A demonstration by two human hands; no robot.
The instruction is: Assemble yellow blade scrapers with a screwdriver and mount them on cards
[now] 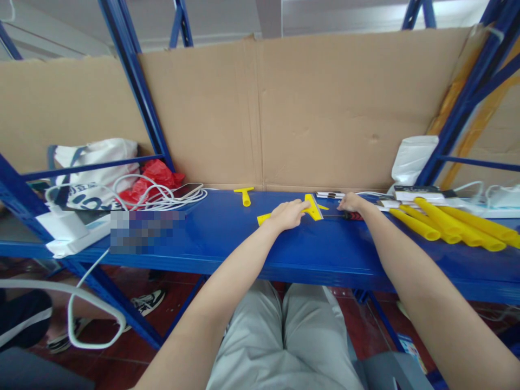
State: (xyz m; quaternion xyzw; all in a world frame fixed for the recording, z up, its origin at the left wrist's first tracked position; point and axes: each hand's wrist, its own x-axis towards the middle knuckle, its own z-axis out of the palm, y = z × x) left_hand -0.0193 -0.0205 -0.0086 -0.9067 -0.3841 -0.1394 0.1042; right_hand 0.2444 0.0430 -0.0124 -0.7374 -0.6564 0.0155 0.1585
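My left hand is wrapped round the handle of a yellow scraper. Its wide head, with a pale blade edge, points right, and the handle end shows on the other side of my fingers. To the right, my right hand is closed with its fingertips pinched low over the table; what they hold, if anything, is too small to make out. Just below that hand lies a screwdriver with a red and black handle, its thin shaft pointing left toward the scraper. Farther back stands a yellow T-shaped scraper part.
Several yellow tubes lie in a pile at the right on the blue table. Small flat white packs sit near the cardboard wall. White cables, a power strip and a cloth bag occupy the left.
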